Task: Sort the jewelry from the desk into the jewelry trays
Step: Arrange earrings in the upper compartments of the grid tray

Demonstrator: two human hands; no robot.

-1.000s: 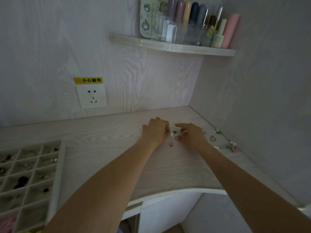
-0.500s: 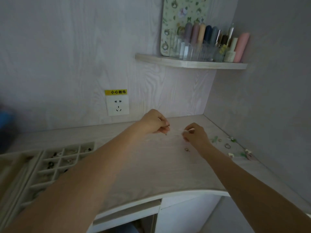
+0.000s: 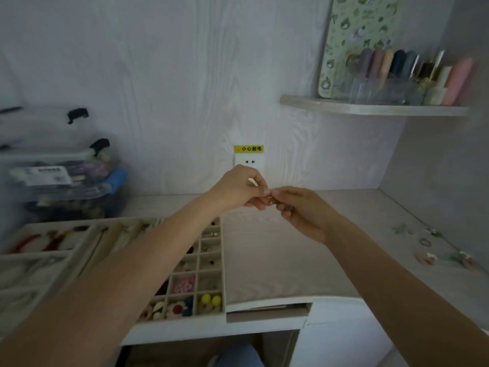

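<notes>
**Small piece pinched between both hands above the desk**

A gridded jewelry tray (image 3: 211, 263) is set on the desk (image 3: 277, 260), left of the raised hands. Its near compartments are filled with yellow beads (image 3: 211, 299), a pink flower piece (image 3: 184, 285) and red, blue and white items; further cells are hidden by the left forearm. A second tray (image 3: 39, 250) left of it is blurred, with red shapes inside. Right of the gridded tray, the left hand (image 3: 238, 188) and right hand (image 3: 301, 210) are held fingertip to fingertip, a tiny metallic piece (image 3: 270, 200) pinched between them; its kind cannot be made out. Loose rings and green pieces (image 3: 426, 242) are scattered far right of the tray.
</notes>
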